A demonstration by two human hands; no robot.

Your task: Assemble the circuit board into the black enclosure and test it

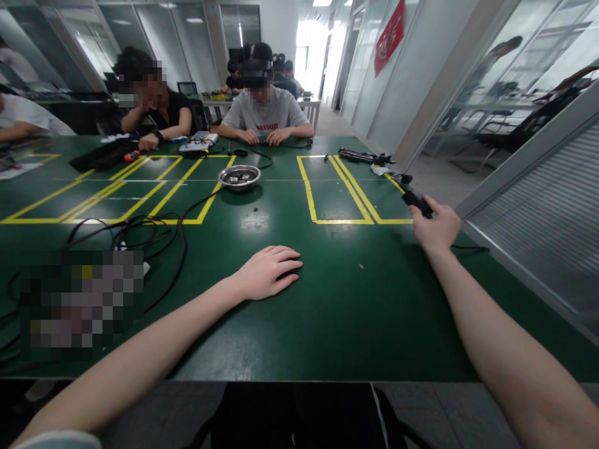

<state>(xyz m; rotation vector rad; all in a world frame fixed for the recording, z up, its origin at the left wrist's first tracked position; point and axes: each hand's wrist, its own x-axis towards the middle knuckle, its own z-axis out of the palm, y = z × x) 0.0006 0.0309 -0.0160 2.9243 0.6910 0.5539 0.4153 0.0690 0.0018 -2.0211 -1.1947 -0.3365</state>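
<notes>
My left hand [267, 272] lies palm down on the green tabletop [355, 324], fingers stretched out, holding nothing. Off to the right, my right hand [438, 226] has its fingers wrapped round a dark, block-shaped object [418, 204], whose exact kind I cannot make out. A thin black cord [472, 249] shows on the table just beyond this hand. Beyond my left hand stands a round metal dish [239, 177] with small shiny metal parts inside.
Yellow tape lines [341, 221] mark the table. A black folded tripod-like item [365, 156] lies at the far right. Black cables [182, 249] loop on the left beside a blurred-out object [84, 299]. Two people sit across, one's hands [269, 136] on a small dark item.
</notes>
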